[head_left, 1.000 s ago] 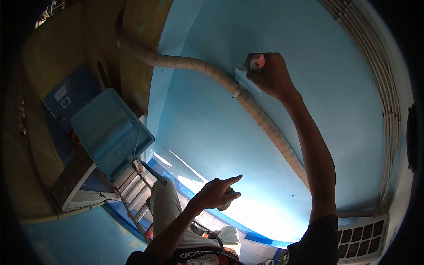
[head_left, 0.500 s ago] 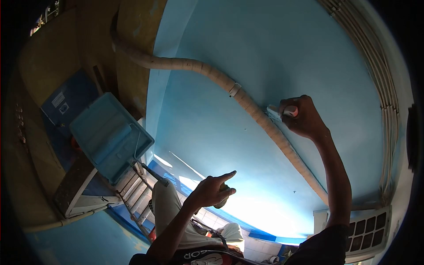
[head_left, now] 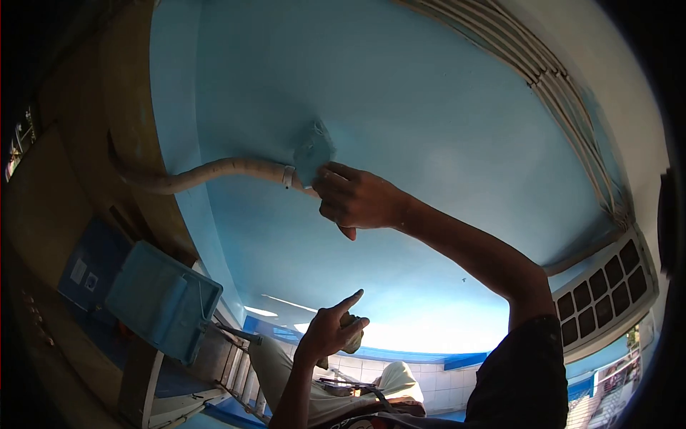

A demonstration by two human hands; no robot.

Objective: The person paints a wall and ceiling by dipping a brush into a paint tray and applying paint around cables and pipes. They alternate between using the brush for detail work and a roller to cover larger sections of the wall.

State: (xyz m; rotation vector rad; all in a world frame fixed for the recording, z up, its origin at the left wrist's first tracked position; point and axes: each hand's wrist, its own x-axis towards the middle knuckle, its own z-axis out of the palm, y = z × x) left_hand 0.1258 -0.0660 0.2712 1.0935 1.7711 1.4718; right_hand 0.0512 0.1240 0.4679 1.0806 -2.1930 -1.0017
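Note:
My right hand (head_left: 361, 200) grips a wide paintbrush (head_left: 314, 150), its head coated in light blue paint and laid against the light blue wall (head_left: 400, 107). The brush sits just above the wrapped pipe (head_left: 243, 169), near its white clamp (head_left: 289, 176), and the hand hides part of that pipe. Lower down, my left hand (head_left: 329, 330) is closed around a crumpled yellowish rag (head_left: 352, 341), with the index finger stretched out. This hand hangs in front of the wall, above my legs.
On the left, a blue paint tray (head_left: 153, 304) stands at the top of a ladder (head_left: 239, 368). An air conditioner (head_left: 604, 300) is at the right, with thin pipes (head_left: 550, 86) running along the upper right. White tiles (head_left: 450, 386) line the lower wall.
My right hand has swept left and slightly down with the paintbrush, from beside the pipe's middle to above its clamp. The view has turned; my left hand keeps its pose.

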